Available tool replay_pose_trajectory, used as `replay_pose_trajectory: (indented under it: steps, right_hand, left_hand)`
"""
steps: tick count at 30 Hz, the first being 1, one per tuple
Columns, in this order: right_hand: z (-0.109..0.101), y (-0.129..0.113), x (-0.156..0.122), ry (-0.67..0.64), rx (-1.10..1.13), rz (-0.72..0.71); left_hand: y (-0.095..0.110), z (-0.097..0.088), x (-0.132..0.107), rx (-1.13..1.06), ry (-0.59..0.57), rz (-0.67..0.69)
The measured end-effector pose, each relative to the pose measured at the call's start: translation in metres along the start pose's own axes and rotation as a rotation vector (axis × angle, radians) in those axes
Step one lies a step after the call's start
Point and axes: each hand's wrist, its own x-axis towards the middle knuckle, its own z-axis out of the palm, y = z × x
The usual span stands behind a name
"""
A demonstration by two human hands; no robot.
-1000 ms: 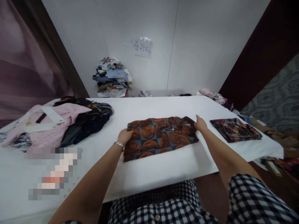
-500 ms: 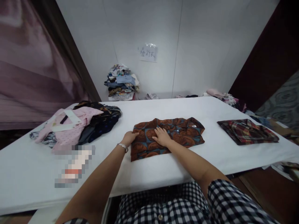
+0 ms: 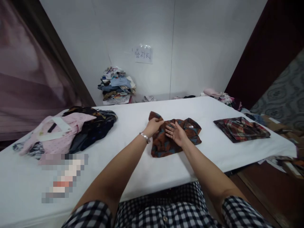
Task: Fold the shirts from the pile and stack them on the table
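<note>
A brown shirt [image 3: 163,144] with a blue-grey pattern lies partly folded on the white-covered table [image 3: 133,177]. Its collar, with a small white label, points to the right. My left hand [image 3: 153,126], with a silver bracelet at the wrist, grips the shirt's left end and lifts it, so the cloth there bends upward and inward. My right hand [image 3: 177,134] is over the middle of the shirt, palm turned to the left and fingers spread. Whether its fingertips touch the cloth I cannot tell.
A folded plaid shirt [image 3: 242,129] lies to the right. Rumpled clothes are heaped at the left, a pink shirt [image 3: 67,133] on top. Behind the table stands a tall pile of clothes [image 3: 117,84], and a paper sign [image 3: 143,54] hangs on the wall. A pixelated patch covers something at left front.
My left hand has moved right, carrying the shirt's left end up and inward, so the shirt looks shorter. My right hand has risen from lying flat and turned its palm leftward.
</note>
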Motion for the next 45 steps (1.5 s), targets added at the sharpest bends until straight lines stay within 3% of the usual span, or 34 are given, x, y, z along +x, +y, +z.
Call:
replay_pose_trajectory:
  steps: [3,7,11,16,19,23,26,30,34,39,42,45]
  right_hand:
    - [-0.029,-0.009,0.001,0.086,-0.023,0.062]
    - [-0.046,0.001,0.001,0.147,-0.187,0.044]
    - [-0.041,0.015,0.013,0.097,-0.438,-0.108]
    - [-0.031,0.011,0.046,0.124,-0.815,-0.401]
    - [-0.032,0.006,0.057,0.175,-0.953,-0.341]
    - [-0.039,0.008,0.045,0.198,-1.051,-0.253]
    - [-0.041,0.010,0.025,0.156,-1.131,-0.320]
    - [-0.043,0.011,0.003,0.117,-1.203,-0.420]
    - [-0.047,0.010,-0.012,0.140,-1.226,-0.475]
    - [-0.056,0.008,-0.050,0.171,-1.113,-0.483]
    - [-0.066,0.011,-0.083,0.210,-0.768,-0.283]
    - [-0.076,0.014,-0.109,0.325,-0.360,0.005]
  left_hand:
    - [0.005,0.028,0.002,-0.019,-0.050,-0.014]
    - [-0.024,0.018,0.004,0.041,0.097,-0.025]
    - [-0.060,-0.001,0.006,0.088,0.204,-0.111]
    - [-0.077,0.006,0.009,0.056,0.159,-0.249]
    - [-0.077,0.011,0.010,0.033,0.136,-0.271]
    - [-0.075,0.006,0.017,0.000,0.152,-0.278]
    - [-0.075,0.004,0.027,-0.026,0.161,-0.277]
    - [-0.073,0.017,0.039,-0.061,0.107,-0.218]
    - [-0.073,0.028,0.041,-0.037,0.097,-0.146]
    - [-0.077,0.011,0.043,0.047,0.103,-0.132]
    - [-0.072,-0.004,0.052,0.199,0.192,-0.061]
    - [-0.058,-0.006,0.068,0.481,0.188,0.159]
